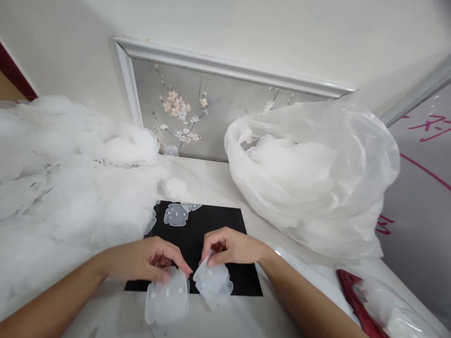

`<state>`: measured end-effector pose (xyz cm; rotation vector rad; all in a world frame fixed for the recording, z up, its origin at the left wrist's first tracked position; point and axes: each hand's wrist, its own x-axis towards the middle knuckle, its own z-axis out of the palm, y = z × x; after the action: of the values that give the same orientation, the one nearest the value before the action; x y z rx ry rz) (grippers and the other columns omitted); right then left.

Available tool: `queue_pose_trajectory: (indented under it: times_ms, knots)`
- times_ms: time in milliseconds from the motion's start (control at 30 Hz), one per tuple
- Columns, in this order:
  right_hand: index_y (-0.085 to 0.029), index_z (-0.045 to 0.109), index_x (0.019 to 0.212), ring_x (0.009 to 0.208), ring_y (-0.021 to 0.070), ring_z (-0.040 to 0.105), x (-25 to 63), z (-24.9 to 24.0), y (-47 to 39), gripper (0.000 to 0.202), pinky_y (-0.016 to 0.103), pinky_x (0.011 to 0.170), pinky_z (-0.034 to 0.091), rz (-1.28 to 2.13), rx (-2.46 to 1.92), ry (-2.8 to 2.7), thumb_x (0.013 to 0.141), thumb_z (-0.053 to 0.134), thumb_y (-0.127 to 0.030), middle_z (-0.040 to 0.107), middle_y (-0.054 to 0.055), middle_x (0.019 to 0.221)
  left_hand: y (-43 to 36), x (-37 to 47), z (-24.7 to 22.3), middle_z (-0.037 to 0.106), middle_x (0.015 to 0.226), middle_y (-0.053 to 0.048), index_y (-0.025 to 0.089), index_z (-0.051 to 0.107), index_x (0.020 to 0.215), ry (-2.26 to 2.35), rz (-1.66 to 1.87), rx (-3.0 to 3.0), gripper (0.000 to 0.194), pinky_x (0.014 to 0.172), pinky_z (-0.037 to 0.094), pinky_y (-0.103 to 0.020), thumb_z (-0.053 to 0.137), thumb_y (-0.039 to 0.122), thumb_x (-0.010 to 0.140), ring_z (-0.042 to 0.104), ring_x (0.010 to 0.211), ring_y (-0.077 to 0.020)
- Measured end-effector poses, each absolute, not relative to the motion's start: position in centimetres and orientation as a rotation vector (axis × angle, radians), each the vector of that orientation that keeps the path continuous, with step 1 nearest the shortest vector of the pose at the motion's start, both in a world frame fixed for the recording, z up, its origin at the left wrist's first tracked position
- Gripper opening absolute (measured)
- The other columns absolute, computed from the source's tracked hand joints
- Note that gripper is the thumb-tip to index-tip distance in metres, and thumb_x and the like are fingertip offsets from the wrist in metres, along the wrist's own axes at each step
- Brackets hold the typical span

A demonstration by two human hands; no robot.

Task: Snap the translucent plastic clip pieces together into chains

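Observation:
My left hand (pixel 157 259) is closed, thumb and fingers pinching a translucent plastic piece (pixel 168 300) with small slots and a scalloped outline. It seems to be more than one layer thick. Close beside it, my right hand (pixel 225 246) pinches a similar translucent piece (pixel 213 281) by its upper edge. Both pieces hang over the near edge of a black mat (pixel 211 219). Another slotted piece (pixel 176 214) lies flat at the mat's far left, partly overlapping a second one at the edge.
A large heap of white translucent pieces (pixel 77 197) fills the left side. On the right stands an open plastic bag (pixel 317 188) with white contents. A framed flower picture (pixel 211 112) leans behind. A red object (pixel 355 300) and small clear bag (pixel 391 305) lie lower right, near a whiteboard (pixel 423 188).

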<state>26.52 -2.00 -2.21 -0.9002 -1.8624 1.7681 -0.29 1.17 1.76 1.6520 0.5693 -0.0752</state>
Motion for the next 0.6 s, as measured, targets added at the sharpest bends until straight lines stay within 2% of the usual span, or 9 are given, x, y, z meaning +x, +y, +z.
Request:
queue_pose_trajectory:
  times_ms: [100, 233, 267, 333, 400, 467, 600]
  knots:
    - [-0.024, 0.076, 0.081, 0.070, 0.0128, 0.051, 26.5, -1.8, -2.1, 0.026, 0.024, 0.062, 0.044, 1.418, -0.924, -2.182, 0.075, 0.076, -0.049, 0.053, -0.001, 0.075, 0.6, 0.1, 1.8, 0.066, 0.104, -0.002, 0.035, 0.074, 0.111, 0.534, -0.130, 1.868, 0.035, 0.064, 0.042, -0.026, 0.073, 0.043, 0.077, 0.055, 0.079, -0.0172]
    - [-0.026, 0.072, 0.103, 0.078, 0.0150, 0.058, 26.2, -1.7, -2.0, 0.043, 0.026, 0.067, 0.051, 1.169, -1.010, -2.253, 0.068, 0.081, -0.050, 0.055, 0.000, 0.089, 0.3, 0.5, 1.2, 0.061, 0.097, 0.000, 0.036, 0.075, 0.105, 0.657, -0.039, 2.047, 0.033, 0.072, 0.046, -0.027, 0.077, 0.045, 0.073, 0.058, 0.087, -0.0198]
    - [-0.026, 0.071, 0.107, 0.085, 0.0171, 0.060, 26.1, -1.8, -1.9, 0.046, 0.029, 0.073, 0.053, 1.068, -1.037, -2.245, 0.068, 0.082, -0.048, 0.057, 0.003, 0.097, 0.5, 0.5, 0.9, 0.061, 0.097, 0.000, 0.033, 0.075, 0.101, 0.710, 0.041, 2.096, 0.028, 0.076, 0.047, -0.029, 0.076, 0.045, 0.075, 0.058, 0.090, -0.0206]
    - [-0.024, 0.069, 0.109, 0.106, 0.0244, 0.059, 25.7, -2.4, -1.6, 0.039, 0.040, 0.091, 0.053, 0.794, -1.132, -2.239, 0.076, 0.078, -0.042, 0.060, 0.009, 0.116, 1.1, 0.4, 0.1, 0.062, 0.098, -0.002, 0.027, 0.073, 0.092, 0.855, 0.269, 2.207, 0.018, 0.085, 0.048, -0.034, 0.065, 0.042, 0.084, 0.058, 0.095, -0.0228]
    - [-0.023, 0.067, 0.114, 0.128, 0.0326, 0.049, 25.1, -3.3, -1.1, 0.031, 0.054, 0.101, 0.045, 0.496, -1.264, -2.257, 0.086, 0.069, -0.034, 0.055, 0.015, 0.136, 2.0, 0.1, -0.9, 0.064, 0.103, -0.006, 0.024, 0.069, 0.089, 1.038, 0.509, 2.313, 0.021, 0.092, 0.046, -0.041, 0.053, 0.037, 0.091, 0.058, 0.101, -0.0262]
    - [-0.023, 0.063, 0.123, 0.139, 0.0370, 0.038, 24.4, -4.2, -0.6, 0.034, 0.061, 0.102, 0.043, 0.317, -1.362, -2.303, 0.091, 0.062, -0.031, 0.046, 0.016, 0.148, 2.8, -0.3, -1.9, 0.065, 0.113, -0.008, 0.023, 0.066, 0.096, 1.187, 0.619, 2.351, 0.020, 0.097, 0.044, -0.046, 0.051, 0.035, 0.090, 0.058, 0.108, -0.0297]
    - [-0.021, 0.053, 0.137, 0.143, 0.0343, 0.035, 23.6, -5.1, 0.1, 0.042, 0.059, 0.104, 0.042, 0.279, -1.357, -2.348, 0.095, 0.054, -0.027, 0.046, 0.015, 0.149, 3.6, -0.9, -3.0, 0.064, 0.128, -0.008, 0.026, 0.058, 0.122, 1.285, 0.558, 2.268, 0.038, 0.102, 0.043, -0.048, 0.055, 0.040, 0.087, 0.057, 0.117, -0.0316]
